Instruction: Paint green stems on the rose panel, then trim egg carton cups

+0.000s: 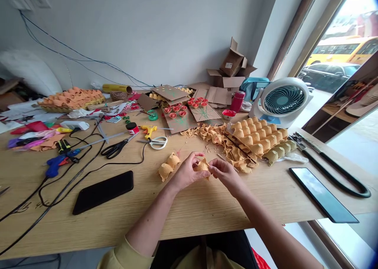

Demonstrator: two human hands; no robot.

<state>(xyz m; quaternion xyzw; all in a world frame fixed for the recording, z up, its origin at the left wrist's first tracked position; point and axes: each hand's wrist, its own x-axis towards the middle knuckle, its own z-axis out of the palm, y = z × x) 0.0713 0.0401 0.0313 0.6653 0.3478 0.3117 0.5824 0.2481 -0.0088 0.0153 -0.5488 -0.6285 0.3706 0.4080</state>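
Observation:
Between my two hands is a small orange egg carton cup [203, 165] with a ragged, pointed rim. My left hand [189, 169] wraps round its left side, thumb in front and fingers behind. On the right, my right hand [223, 172] pinches the rim of the same cup between thumb and fingers. Two more cut egg carton cups [169, 166] lie on the table just left of my left hand. Torn egg carton scraps [236, 153] are heaped beyond my right hand, beside the stacked egg cartons [256, 133].
A black phone [103, 192] lies left; a tablet [323, 194] lies right. Black scissors [118, 147], white-handled scissors [158, 143], a yellow glue gun [149, 131] and a blue glue gun [57, 162] trail cables. Behind are red paper flowers [175, 112] and a fan [283, 99].

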